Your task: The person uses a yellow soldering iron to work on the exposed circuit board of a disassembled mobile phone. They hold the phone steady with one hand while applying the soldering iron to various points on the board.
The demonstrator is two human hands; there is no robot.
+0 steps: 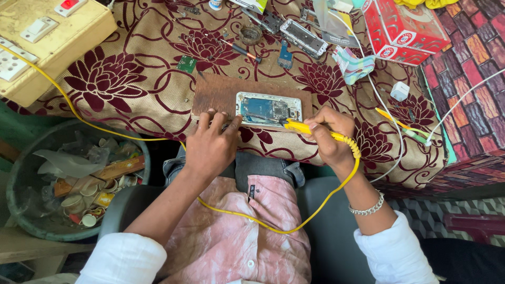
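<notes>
- Opened phone (pixel 269 109), circuit board exposed, lies on a brown board (pixel 215 92) at the near edge of the floral-clothed table (pixel 131 68).
- Right hand (pixel 330 134) is closed around a yellow soldering iron (pixel 300 127), its tip at the phone's lower edge.
- Left hand (pixel 212 142) rests with fingers curled on the board's near edge, just left of the phone; whether it pinches anything cannot be told.
- Yellow cord (pixel 315 210) loops across the lap.
- Red box (pixel 402 29) and another phone frame (pixel 304 37) lie farther back; a bin of scraps (pixel 73 179) stands to the left.

Phone repair bench, opened phone (pixel 269 109), soldering iron (pixel 298 127), loose circuit parts (pixel 186 64)
</notes>
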